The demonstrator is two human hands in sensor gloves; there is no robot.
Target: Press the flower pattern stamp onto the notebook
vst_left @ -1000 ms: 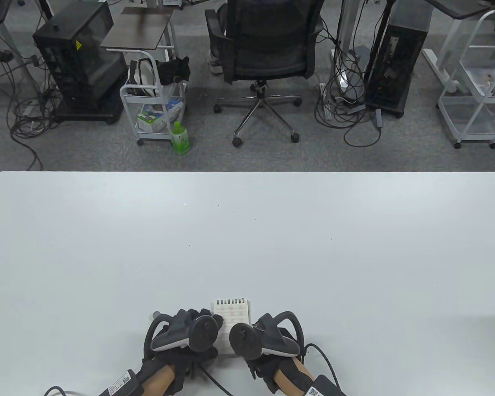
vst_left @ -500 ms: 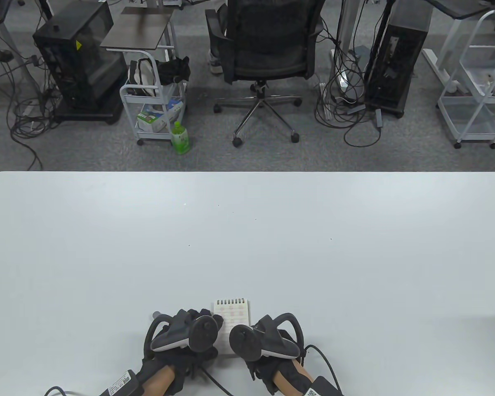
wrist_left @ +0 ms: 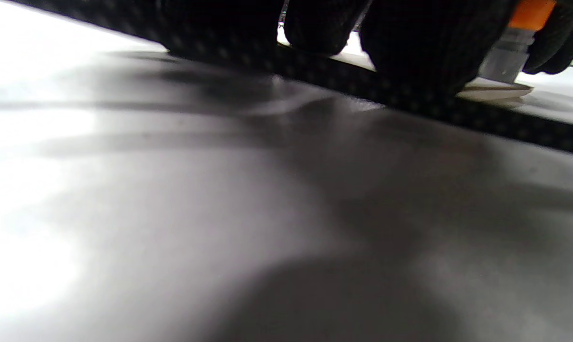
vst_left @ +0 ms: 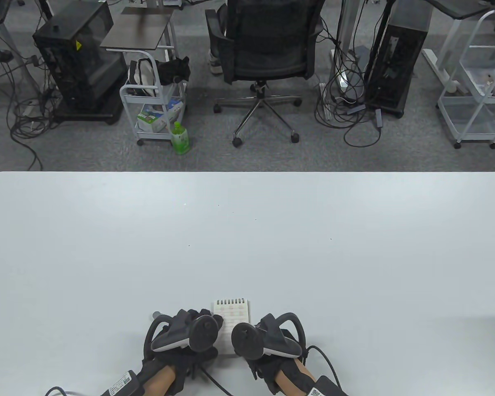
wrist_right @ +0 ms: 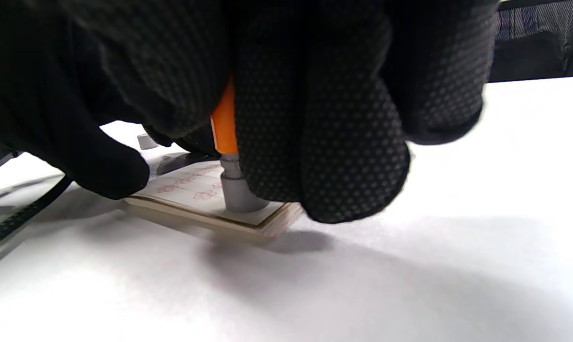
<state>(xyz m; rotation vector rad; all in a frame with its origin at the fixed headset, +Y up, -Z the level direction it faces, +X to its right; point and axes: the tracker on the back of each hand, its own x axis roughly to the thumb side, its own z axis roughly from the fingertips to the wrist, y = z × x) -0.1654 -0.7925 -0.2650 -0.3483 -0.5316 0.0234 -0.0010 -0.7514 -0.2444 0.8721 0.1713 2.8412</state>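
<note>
A small spiral notebook [vst_left: 232, 315] lies open near the table's front edge, with faint pink stamped marks on its page [wrist_right: 191, 185]. My right hand [vst_left: 268, 340] grips an orange stamp with a grey base [wrist_right: 233, 190] upright, its base pressed onto the page near the notebook's near right corner. The stamp also shows in the left wrist view [wrist_left: 507, 57]. My left hand [vst_left: 185, 334] rests on the notebook's left side, fingers down on it [wrist_left: 410, 52]. In the table view the trackers hide the stamp and the lower half of the notebook.
The white table [vst_left: 247, 239] stretches wide beyond the notebook. A small grey object [vst_left: 155, 314] lies just left of my left hand. Glove cables [vst_left: 214, 381] trail off the front edge. An office chair [vst_left: 268, 53] and carts stand on the floor beyond the table.
Almost nothing has changed. My right hand has shifted very slightly; the left hand and the notebook have stayed put.
</note>
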